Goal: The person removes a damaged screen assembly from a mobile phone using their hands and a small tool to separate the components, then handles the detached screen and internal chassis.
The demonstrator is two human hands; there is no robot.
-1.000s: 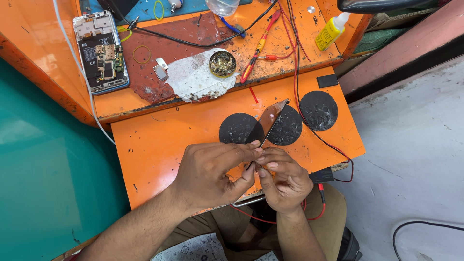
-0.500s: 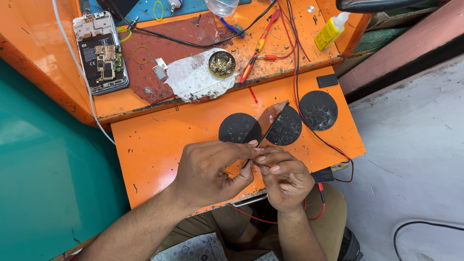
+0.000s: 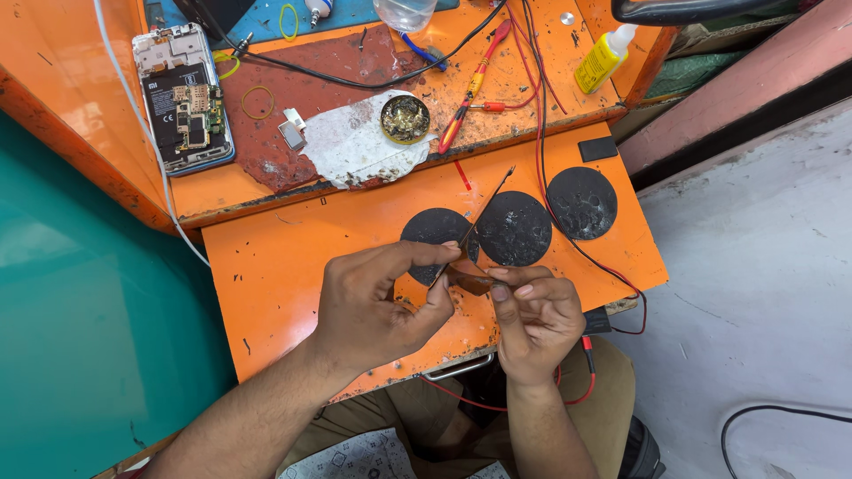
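My left hand point(image 3: 377, 306) pinches thin metal tweezers point(image 3: 484, 208), whose tip points up and to the right over the black round pads point(image 3: 513, 229). My right hand point(image 3: 532, 319) holds a small dark brown part point(image 3: 470, 282) between thumb and fingers, right beside the left hand's fingertips. Both hands hover over the orange pull-out shelf point(image 3: 284, 275), close to its front edge. What exactly the small part is cannot be made out.
On the upper orange bench lie an opened phone with its circuit board showing point(image 3: 182, 102), a white stained sheet point(image 3: 351, 146), a round tin of brass wool point(image 3: 406, 119), a red-handled tool point(image 3: 475, 84), a yellow bottle point(image 3: 603, 58) and red and black wires point(image 3: 541, 133).
Both hands stay at the same spot over the shelf; the fingers have shifted only slightly around the small part and tweezers.
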